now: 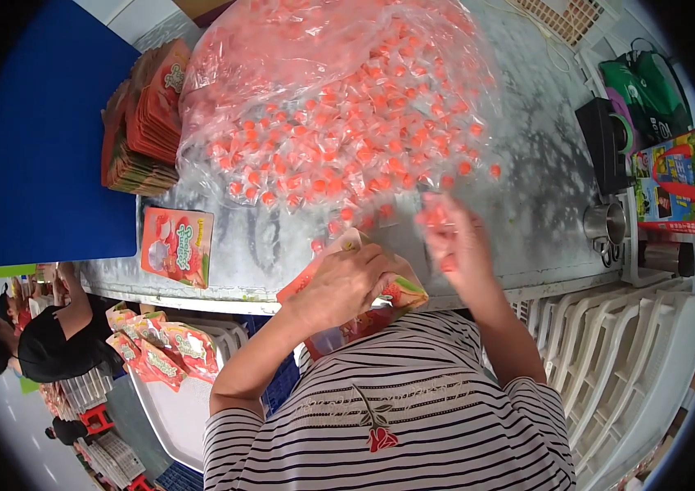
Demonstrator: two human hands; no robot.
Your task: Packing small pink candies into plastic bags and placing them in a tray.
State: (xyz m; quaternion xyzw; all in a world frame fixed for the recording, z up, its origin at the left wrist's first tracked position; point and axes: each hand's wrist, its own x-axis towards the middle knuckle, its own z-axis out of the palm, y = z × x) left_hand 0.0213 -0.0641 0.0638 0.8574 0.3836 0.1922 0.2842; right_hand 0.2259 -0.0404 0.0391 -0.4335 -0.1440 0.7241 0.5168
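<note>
My left hand [341, 282] is closed on the upper edge of a red and green pouch [407, 296], which leans against the table's front edge close to my body. My right hand [463, 245], blurred by motion, is just right of the pouch with several orange-red candies [436, 217] in clear wrappers in its fingers. Beyond both hands lies a wide heap of the same wrapped candies [364, 151], spilling from a large clear plastic bag [282, 57]. A few loose candies [347, 214] lie between the heap and the pouch. The inside of the pouch is hidden.
Flat pouches stand stacked [147, 123] at the left beside a blue panel [44, 131]; a single pouch [177, 247] lies nearer. Filled-looking pouches [167, 348] sit in a white crate below. At right are a metal cup [605, 222] and stacked white crates [609, 352]. Co-workers [57, 340] sit at far left.
</note>
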